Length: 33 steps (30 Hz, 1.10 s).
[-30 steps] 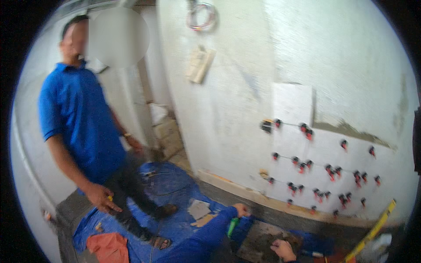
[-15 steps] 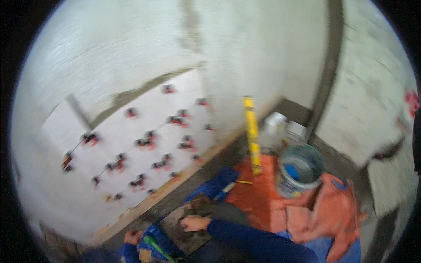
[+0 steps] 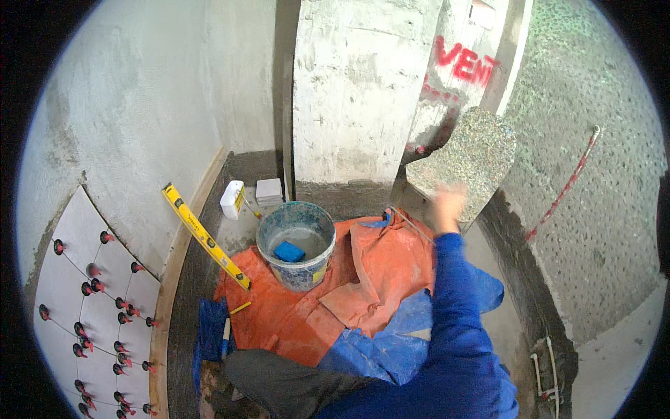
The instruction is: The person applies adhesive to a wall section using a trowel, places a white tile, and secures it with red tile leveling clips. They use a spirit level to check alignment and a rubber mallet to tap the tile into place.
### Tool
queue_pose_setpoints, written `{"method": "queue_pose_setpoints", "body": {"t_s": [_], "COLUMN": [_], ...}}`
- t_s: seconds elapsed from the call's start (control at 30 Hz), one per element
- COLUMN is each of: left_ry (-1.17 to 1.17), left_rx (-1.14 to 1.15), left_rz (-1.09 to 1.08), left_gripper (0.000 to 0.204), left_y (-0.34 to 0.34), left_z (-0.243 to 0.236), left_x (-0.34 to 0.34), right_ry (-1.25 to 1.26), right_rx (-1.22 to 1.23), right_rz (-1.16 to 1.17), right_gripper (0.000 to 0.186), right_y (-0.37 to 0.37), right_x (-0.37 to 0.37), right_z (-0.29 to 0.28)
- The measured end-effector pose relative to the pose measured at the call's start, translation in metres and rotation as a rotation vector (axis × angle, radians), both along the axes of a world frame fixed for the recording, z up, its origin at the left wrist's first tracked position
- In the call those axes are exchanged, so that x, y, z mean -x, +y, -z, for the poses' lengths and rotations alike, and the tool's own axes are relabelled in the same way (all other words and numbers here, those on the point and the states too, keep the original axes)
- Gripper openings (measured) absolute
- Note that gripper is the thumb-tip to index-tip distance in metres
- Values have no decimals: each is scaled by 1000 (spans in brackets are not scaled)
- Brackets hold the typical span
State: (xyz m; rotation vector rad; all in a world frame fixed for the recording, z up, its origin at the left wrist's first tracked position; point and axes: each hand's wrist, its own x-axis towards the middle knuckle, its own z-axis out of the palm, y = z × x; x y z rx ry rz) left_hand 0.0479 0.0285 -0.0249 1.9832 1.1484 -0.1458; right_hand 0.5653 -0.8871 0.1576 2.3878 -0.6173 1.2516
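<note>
My right hand (image 3: 449,207), smeared by motion at the end of my blue sleeve, reaches out at the lower edge of a speckled, irregularly cut slab (image 3: 467,157); I cannot tell if it touches. My left hand is out of view. Below and left of my right hand, an orange tarpaulin (image 3: 373,279) and a blue one (image 3: 380,353) lie crumpled on the floor. On the orange one stands a bucket (image 3: 296,223) with a blue sponge (image 3: 289,251) inside. A yellow spirit level (image 3: 206,237) slants beside it.
A tiled wall strip (image 3: 63,279) with black-and-red levelling clips runs down the left. A white container (image 3: 232,200) and a small stack of tiles (image 3: 269,192) sit behind the bucket. A rough wall (image 3: 593,209) with thin pipes (image 3: 551,370) at its foot bounds the right side.
My view has swung right, away from the co-worker in blue, to the corner with the bucket. My right hand has left the mortar patch and risen to the speckled slab; my left hand has left view.
</note>
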Motion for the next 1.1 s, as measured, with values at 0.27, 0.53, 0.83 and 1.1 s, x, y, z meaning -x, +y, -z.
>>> {"method": "queue_pose_setpoints", "body": {"t_s": [0.27,0.53,0.83,1.1], "left_ry": [-26,28,-308,-161], "left_rx": [1,-196,-30,-52], "left_rz": [74,30,-264,-304], "left_gripper": [50,34,40,55], "left_y": [-20,-35,-57,-89], "left_z": [-11,-1,8,-30], "left_x": [-5,36,76,80], "right_ry": [513,411,413,1712], "right_rx": [-685,-895,-1081,-127], "right_rz": [1030,-169,-1662,-1918], "right_gripper": [39,40,34,41], "right_y": [-155,80,510,661], "right_x": [291,225,88,196], "right_z": [202,358,172,190]}}
